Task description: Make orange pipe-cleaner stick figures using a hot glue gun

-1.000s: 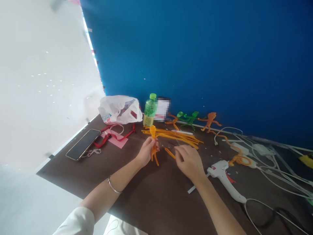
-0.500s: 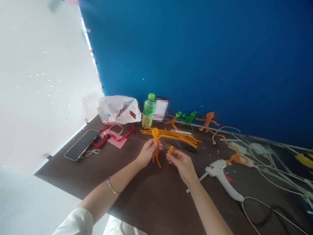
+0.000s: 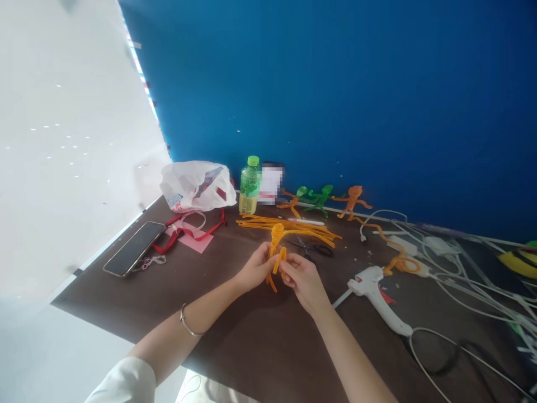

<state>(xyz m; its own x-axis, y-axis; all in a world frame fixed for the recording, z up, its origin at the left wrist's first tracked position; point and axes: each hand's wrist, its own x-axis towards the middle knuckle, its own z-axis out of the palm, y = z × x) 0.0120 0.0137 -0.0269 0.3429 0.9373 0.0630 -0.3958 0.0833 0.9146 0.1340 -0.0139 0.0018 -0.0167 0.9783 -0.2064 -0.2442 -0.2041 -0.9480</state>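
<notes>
The left hand (image 3: pixel 255 267) grips an orange pipe-cleaner figure (image 3: pixel 274 252), its legs hanging below the fingers. The right hand (image 3: pixel 305 282) pinches a short orange piece (image 3: pixel 279 260) against it, both held above the table (image 3: pixel 251 347). Just behind lie loose orange pipe cleaners (image 3: pixel 289 228) and scissors (image 3: pixel 314 249) — a glue gun (image 3: pixel 373 296) sits to the right.

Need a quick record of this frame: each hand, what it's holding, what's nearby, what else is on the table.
left hand: holds orange pipe-cleaner figure; metal bangle on wrist
right hand: pinches short orange pipe-cleaner piece against the figure
nearby: loose orange pipe cleaners; black-handled scissors
rest: white hot glue gun; smartphone; white plastic bag; green-capped bottle; green pipe-cleaner figure
surface: dark brown table
</notes>
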